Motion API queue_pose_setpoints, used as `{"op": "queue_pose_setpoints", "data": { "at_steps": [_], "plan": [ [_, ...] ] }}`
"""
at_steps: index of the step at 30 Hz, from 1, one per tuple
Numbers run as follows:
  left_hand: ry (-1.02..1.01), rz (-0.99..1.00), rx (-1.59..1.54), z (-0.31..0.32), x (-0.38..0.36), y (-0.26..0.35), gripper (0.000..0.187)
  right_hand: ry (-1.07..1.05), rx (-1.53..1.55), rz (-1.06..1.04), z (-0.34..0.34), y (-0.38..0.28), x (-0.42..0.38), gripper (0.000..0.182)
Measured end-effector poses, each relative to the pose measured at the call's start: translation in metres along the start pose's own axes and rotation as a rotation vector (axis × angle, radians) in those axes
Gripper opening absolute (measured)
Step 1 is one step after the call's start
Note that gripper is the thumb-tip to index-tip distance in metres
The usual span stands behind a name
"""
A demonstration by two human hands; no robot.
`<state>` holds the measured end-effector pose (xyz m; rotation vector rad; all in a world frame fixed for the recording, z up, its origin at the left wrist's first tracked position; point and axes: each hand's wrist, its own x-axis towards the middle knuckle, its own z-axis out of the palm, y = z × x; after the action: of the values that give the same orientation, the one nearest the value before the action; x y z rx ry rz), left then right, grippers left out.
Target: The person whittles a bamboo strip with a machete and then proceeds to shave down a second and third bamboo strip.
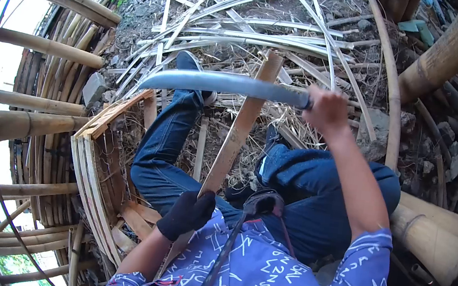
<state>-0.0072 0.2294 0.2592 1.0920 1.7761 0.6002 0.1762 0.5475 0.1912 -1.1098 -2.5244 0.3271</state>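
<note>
A long machete [208, 83] with a slightly blurred, curved blade points left across the view. My right hand [328, 111], bare, is closed round its dark handle. The blade passes over the upper part of a flat bamboo slat [235, 138], which slants up from my lap between my knees. My left hand [189, 216], in a black glove, is wrapped round the lower part of that slat. Below the glove the slat runs along my left forearm.
Split bamboo strips [255, 31] and shavings lie over the ground ahead. A wooden crate [93, 165] stands at my left, beside bamboo poles [29, 122]. Thick bamboo [431, 233] and stones [457, 164] are on the right. A strap [219, 263] hangs down my shirt.
</note>
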Motion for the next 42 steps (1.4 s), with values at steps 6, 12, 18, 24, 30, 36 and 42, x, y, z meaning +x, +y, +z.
{"op": "queue_pose_setpoints", "data": {
  "at_steps": [6,12,18,24,30,36,42],
  "plan": [
    [0.013,-0.440,-0.294,0.003,-0.009,0.013,0.042,0.058,0.060,0.161,-0.003,0.012,-0.001,0.011],
    [-0.004,-0.362,-0.508,-0.013,0.003,0.017,0.050,0.030,0.173,0.468,0.005,0.030,0.010,0.016],
    [-0.015,-0.317,-0.522,-0.003,0.028,0.009,0.048,0.092,0.393,0.573,-0.006,0.034,-0.003,0.018],
    [-0.011,-0.365,-0.498,0.011,0.043,0.004,0.044,0.221,0.412,0.159,-0.015,-0.011,-0.014,0.007],
    [0.067,-0.350,-0.476,0.013,0.053,0.009,0.039,-0.004,0.186,0.012,0.006,-0.043,-0.029,0.009],
    [0.164,-0.245,-0.316,0.027,0.054,0.022,0.037,-0.090,0.086,0.095,0.016,-0.027,-0.026,0.009],
    [0.144,-0.334,-0.386,0.026,0.055,0.028,0.037,-0.068,-0.018,0.060,0.019,-0.014,-0.024,0.015]
  ]
}}
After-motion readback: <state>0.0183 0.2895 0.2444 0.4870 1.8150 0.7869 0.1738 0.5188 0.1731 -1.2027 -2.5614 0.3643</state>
